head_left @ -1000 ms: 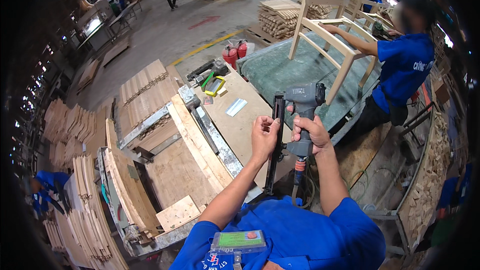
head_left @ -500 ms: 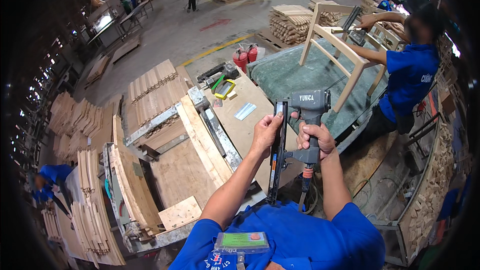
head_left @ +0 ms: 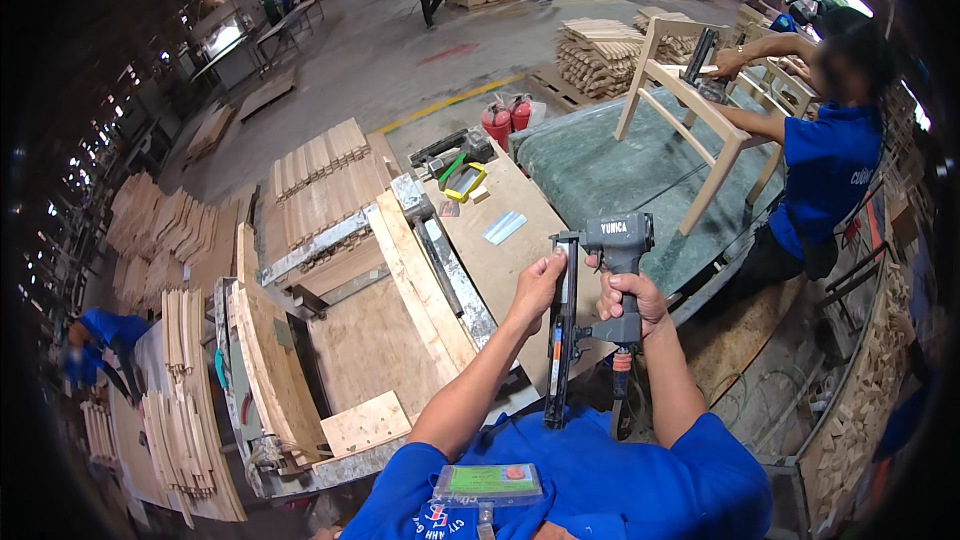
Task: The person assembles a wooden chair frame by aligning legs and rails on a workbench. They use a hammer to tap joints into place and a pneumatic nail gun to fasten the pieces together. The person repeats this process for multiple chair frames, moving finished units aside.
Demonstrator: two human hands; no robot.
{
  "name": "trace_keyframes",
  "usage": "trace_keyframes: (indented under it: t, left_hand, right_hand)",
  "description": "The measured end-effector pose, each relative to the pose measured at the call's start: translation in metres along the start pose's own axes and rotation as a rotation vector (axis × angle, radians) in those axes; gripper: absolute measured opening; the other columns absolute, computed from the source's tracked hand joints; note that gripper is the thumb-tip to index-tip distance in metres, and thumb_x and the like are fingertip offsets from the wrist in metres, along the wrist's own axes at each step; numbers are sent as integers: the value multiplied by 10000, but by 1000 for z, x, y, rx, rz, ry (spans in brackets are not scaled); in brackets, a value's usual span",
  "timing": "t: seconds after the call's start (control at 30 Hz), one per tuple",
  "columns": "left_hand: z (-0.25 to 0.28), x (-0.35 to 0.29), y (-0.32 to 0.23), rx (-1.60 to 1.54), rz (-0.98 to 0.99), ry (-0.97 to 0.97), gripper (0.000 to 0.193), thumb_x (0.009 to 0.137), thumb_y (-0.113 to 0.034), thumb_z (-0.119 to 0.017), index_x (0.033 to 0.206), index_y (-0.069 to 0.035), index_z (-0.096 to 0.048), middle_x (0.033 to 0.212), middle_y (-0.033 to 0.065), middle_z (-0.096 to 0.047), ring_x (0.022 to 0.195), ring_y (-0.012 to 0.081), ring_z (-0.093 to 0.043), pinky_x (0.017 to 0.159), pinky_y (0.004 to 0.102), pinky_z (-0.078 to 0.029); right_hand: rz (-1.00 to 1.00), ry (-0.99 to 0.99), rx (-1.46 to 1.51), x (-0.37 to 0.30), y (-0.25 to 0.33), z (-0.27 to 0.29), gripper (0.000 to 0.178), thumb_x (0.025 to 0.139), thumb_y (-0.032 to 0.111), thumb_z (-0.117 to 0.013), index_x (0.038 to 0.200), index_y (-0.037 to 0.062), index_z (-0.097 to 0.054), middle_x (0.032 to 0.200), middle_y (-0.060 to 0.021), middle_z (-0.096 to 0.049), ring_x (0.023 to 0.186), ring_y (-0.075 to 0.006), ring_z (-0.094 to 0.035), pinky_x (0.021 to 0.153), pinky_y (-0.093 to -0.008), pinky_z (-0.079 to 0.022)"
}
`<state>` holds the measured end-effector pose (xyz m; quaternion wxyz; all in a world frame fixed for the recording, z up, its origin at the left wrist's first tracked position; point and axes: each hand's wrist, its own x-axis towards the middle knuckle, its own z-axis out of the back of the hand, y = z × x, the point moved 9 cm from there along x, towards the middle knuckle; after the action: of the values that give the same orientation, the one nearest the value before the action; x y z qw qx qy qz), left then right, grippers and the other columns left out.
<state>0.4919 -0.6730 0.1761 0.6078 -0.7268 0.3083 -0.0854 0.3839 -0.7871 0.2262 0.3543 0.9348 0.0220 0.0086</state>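
Note:
A dark grey pneumatic nail gun (head_left: 618, 234) is held up in front of my chest, its long black magazine (head_left: 562, 355) standing almost upright. My right hand (head_left: 636, 302) wraps round the handle, with the air hose fitting just below. The thumb and fingers of my left hand (head_left: 540, 286) close on the upper part of the magazine. Whether nails are inside the magazine cannot be seen. On the board beyond my left hand lie silvery strips of nails (head_left: 504, 227), touched by neither hand.
Another nail gun (head_left: 470, 148) and a yellow-framed tool (head_left: 465, 181) lie farther up the board. A wooden jig (head_left: 420, 290) stands left. At right, a co-worker (head_left: 830, 165) holds a nail gun at a wooden chair (head_left: 700, 140) on a green-topped table (head_left: 580, 155). Fire extinguishers (head_left: 497, 122) stand behind.
The nail gun sits slightly lower in the picture, still in both hands. The whole view has shifted a little. The person in yellow in the background has changed stance.

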Motion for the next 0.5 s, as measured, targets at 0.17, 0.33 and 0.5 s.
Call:
trace_keyframes:
  t: [0.17,0.33,0.5]
  left_hand:
    - [14,-35,45,-120,184,202,291,1077,-418,-644,1094,-134,-704,747,-98,-500,653,39,-443,622,251,-410]
    - [17,-71,76,-167,229,196,237,1082,-366,-645,1100,-142,-720,731,-118,-498,615,31,-396,577,223,-358]
    - [31,-100,97,-78,227,208,326,1088,-421,-627,1178,-111,-675,915,-47,-617,811,70,-561,706,244,-477]
  right_hand:
    - [-76,-38,147,-7,-26,26,540,973,103,-623,1471,-55,-486,741,-20,-594,588,-151,-618,687,-379,-581]
    - [-159,-51,125,-7,-43,43,518,989,129,-607,1472,-23,-496,732,-8,-564,570,-144,-581,668,-371,-544]
    - [-350,13,239,-22,-96,34,546,1014,162,-553,1518,-22,-458,728,1,-530,554,-138,-535,634,-347,-495]
